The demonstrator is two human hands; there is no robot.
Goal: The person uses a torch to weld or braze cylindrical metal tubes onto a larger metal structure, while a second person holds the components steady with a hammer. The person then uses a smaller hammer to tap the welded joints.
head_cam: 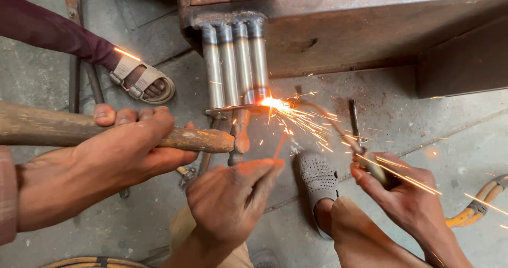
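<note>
Head view: two hands weld a row of steel tubes (235, 61) while another person's hand braces a hammer (201, 139) against it.
Four steel tubes, silvery with brown and blue heat tint, stand side by side on the concrete floor (423, 125), tops joined to a rusty steel frame (344, 29) and lower ends on a flat strip (227, 109). Bright orange sparks (275, 104) burst from the lower end of the rightmost tube and spray to the right. The person's left hand (230, 199), low in the middle, has its fingers closed on a thin rod (279, 145) that points up toward the sparks. The right hand (402, 194) grips a torch (370, 164), its bent tip reaching the glowing spot. From the left, a co-worker's hand (106, 162) wraps the hammer's wooden handle, the head touching the strip. A sandalled foot (145, 82) rests at upper left.
</note>
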